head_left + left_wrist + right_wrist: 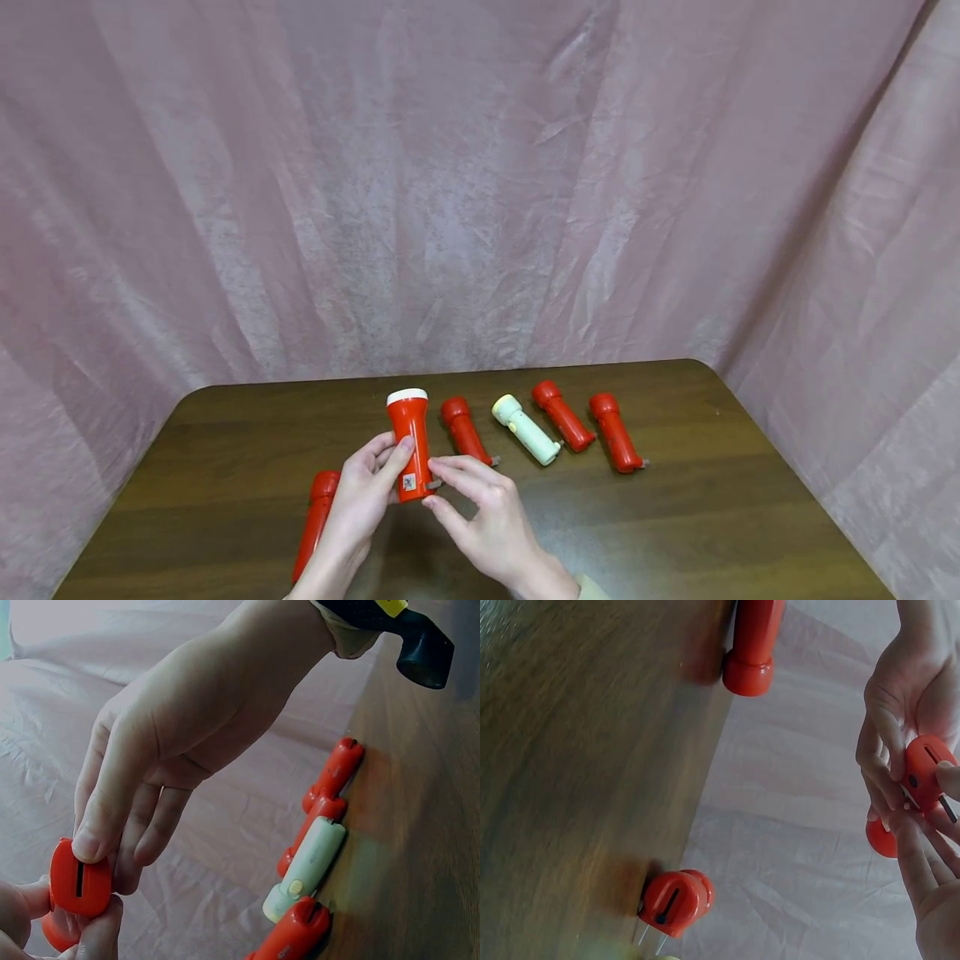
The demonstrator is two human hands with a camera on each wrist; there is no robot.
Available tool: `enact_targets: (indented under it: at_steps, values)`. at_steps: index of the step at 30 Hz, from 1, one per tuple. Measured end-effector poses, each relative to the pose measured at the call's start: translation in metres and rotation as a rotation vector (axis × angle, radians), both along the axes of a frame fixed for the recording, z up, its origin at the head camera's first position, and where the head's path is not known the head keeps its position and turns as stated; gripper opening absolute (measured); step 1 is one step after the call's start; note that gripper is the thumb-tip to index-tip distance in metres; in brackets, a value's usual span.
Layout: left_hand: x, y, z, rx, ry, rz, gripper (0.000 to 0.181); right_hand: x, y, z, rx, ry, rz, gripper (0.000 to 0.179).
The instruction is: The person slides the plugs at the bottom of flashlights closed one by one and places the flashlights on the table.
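My left hand (pixel 365 486) grips a red flashlight (pixel 420 458) with a white rim round its head, held upright above the table, head away from me. A small label shows near its base. Metal prongs (pixel 434 484) stick out from the side of the base. The right hand (pixel 487 512) has its thumb on the slotted base end and its fingertips at the side by the prongs, pinching that end. In the left wrist view the right thumb lies on the base end (pixel 97 885). Part of the prongs is hidden by fingers in the right wrist view.
On the brown wooden table (pixel 675 517) lie a pale green flashlight (pixel 532 435) and several red ones. One red flashlight (pixel 313 525) lies left of my left forearm; another red flashlight (pixel 465 433) is just beyond my right hand. A pink curtain (pixel 465 208) hangs behind.
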State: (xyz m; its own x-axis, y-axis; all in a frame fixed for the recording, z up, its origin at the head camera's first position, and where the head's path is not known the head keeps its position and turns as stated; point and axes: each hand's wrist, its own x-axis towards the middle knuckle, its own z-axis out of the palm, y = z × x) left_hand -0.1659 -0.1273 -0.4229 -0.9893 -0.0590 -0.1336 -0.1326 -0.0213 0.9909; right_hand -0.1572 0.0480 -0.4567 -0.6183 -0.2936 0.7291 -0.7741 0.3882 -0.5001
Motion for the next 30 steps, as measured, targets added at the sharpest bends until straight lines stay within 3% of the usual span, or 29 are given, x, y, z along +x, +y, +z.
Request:
enact_targets:
  at_steps: [18,30]
  values:
    - [0.0029,0.0015,0.0017,0.021,0.008,-0.007,0.043,-0.006,0.0022,-0.0016,0.02,0.177,0.019,0.039]
    - [0.0036,0.0033,0.0012,0.005,-0.004,-0.019,0.044,-0.0073,0.0077,0.0006,0.042,0.182,0.036,0.039]
